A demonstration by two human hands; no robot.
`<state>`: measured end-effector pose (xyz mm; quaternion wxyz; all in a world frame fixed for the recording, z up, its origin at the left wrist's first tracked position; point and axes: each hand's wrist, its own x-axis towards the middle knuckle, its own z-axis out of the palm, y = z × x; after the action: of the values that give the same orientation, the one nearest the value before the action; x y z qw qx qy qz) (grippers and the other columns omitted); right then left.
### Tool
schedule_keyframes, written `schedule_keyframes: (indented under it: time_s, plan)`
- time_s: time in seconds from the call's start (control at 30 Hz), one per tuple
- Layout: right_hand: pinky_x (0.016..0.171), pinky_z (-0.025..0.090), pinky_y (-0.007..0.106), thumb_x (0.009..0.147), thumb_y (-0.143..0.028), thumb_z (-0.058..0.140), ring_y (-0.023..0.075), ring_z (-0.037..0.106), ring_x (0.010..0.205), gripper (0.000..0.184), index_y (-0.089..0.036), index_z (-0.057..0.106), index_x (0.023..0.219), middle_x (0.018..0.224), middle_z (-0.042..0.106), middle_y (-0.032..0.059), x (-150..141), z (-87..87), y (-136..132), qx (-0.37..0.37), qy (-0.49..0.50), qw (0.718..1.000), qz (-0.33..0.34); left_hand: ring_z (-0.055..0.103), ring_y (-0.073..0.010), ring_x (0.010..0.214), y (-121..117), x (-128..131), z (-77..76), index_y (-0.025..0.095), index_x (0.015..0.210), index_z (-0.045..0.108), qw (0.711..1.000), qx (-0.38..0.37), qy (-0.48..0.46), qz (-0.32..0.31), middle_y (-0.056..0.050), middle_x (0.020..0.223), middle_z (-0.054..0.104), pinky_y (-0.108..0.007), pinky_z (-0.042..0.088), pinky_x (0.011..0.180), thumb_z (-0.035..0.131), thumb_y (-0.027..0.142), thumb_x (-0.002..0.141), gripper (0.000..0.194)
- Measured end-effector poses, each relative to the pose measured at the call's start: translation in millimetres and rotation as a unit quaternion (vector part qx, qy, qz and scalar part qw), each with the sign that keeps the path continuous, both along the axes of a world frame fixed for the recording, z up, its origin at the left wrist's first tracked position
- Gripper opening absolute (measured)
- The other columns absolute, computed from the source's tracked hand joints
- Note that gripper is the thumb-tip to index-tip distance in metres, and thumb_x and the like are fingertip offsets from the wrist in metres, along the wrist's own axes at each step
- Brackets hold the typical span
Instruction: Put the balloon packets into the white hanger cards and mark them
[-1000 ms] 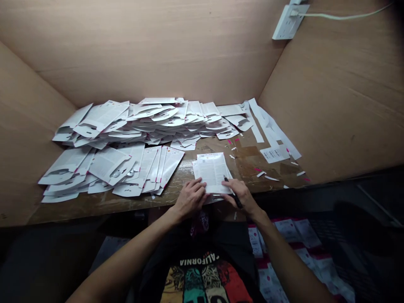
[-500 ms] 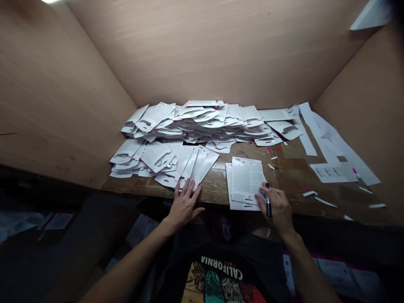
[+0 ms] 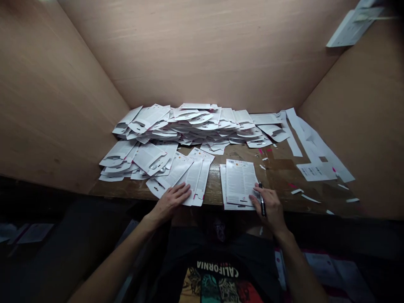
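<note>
Right hand [image 3: 259, 202], curled on black pen [image 3: 262, 203], touches small stack of printed packs [image 3: 240, 182], lower centre-right. Left hand [image 3: 172, 201], loosely open, rests on fanned packs [image 3: 195, 177], lower centre. Seemingly early: few set apart, big heap [image 3: 202, 122] left at centre.

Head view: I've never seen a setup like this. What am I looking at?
No robot here: these are a person's bare hands, seen from a camera worn on the head, looking forward and down. On the table lies a large heap of white packets, with white paper at the right. The left hand rests on some fanned packets. The right hand has a black pen in its grip, beside a small stack.
</note>
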<state>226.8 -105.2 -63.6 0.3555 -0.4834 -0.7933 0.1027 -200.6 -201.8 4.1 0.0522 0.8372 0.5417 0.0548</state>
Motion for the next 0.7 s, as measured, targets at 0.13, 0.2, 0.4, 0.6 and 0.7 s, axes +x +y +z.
schedule_keyframes:
  time_s: [0.13, 0.2, 0.4, 0.6, 0.7]
  plan:
    - [0.096, 0.054, 0.052, 0.103, -0.043, 0.06, 0.0338, 0.063, 0.11, 0.033, -0.023, 0.069, 0.127, 0.13, 0.074, 0.0115, -6.9, 5.4, 2.6, -0.014, 0.01, 1.0, -0.017, 0.056, -0.0235, 0.144, 10.7, -12.9, 13.5, 0.033, 0.147, 0.063, 0.987, 0.054, -0.148, 0.005, -0.004, 0.151, 0.064, -0.048, 0.052, 0.115, 0.043, 0.014, 0.101, 0.054]
    - [0.096, 0.054, 0.053, 0.102, -0.043, 0.061, 0.034, 0.063, 0.11, 0.033, -0.023, 0.069, 0.127, 0.131, 0.074, 0.0113, -10.5, 8.6, 4.5, -0.02, 0.004, 1.0, -0.016, 0.056, -0.0251, 0.144, 24.3, 5.3, 20.3, 0.031, 0.148, 0.062, 0.975, 0.091, -0.201, 0.024, -0.006, 0.151, 0.064, -0.05, 0.052, 0.116, 0.044, 0.021, 0.104, 0.049]
    - [0.099, 0.054, 0.052, 0.105, -0.046, 0.055, 0.0331, 0.068, 0.114, 0.035, -0.024, 0.07, 0.128, 0.127, 0.075, 0.012, -12.3, 18.5, 6.4, -0.084, 0.088, 0.992, -0.02, 0.045, -0.0318, 0.152, 63.1, 135.2, 19.8, 0.024, 0.148, 0.059, 0.99, 0.066, -0.127, 0.006, -0.011, 0.157, 0.057, -0.055, 0.046, 0.117, 0.046, 0.032, 0.108, 0.042]
    - [0.087, 0.062, 0.043, 0.104, -0.053, 0.055, 0.0285, 0.076, 0.098, 0.046, -0.021, 0.068, 0.134, 0.112, 0.08, 0.0113, -0.3, 31.5, 4.5, -0.166, 0.314, 0.933, -0.057, 0.038, -0.0394, 0.152, 67.2, 206.5, -4.0, 0.023, 0.151, 0.053, 0.997, -0.005, -0.035, -0.067, -0.016, 0.165, 0.044, -0.052, 0.045, 0.113, 0.062, 0.056, 0.099, 0.063]
    - [0.083, 0.06, 0.037, 0.103, -0.049, 0.057, 0.0255, 0.075, 0.091, 0.035, -0.023, 0.078, 0.11, 0.1, 0.08, 0.0072, 1.7, 40.0, 3.6, -0.157, 0.267, 0.951, -0.013, 0.03, -0.0428, 0.155, 68.9, 202.2, -6.0, 0.028, 0.155, 0.049, 0.997, 0.001, -0.043, -0.068, -0.015, 0.167, 0.041, -0.058, 0.038, 0.116, 0.064, 0.063, 0.096, 0.07]
